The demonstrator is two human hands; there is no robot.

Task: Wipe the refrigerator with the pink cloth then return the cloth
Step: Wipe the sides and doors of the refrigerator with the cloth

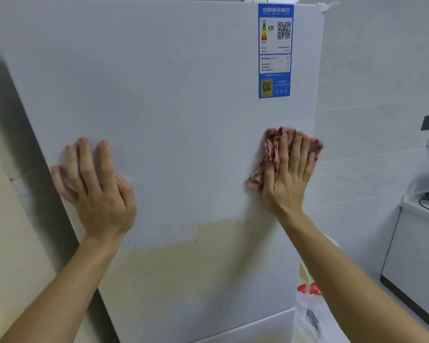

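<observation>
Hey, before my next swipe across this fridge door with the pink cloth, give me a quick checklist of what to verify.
1. Pink cloth pinned under right hand: ok, straight fingers press it flat.
2. Left hand bracing the refrigerator door: ok, flat, holding nothing.
3. Cloth clear of the blue energy label: ok, label sits well above.
4. Yellowish patch below both hands clean: not ok, discoloured with dark specks.
5. Cloth damp enough: cannot tell.
6. Spot for returning the cloth: cannot tell, not in view.
</observation>
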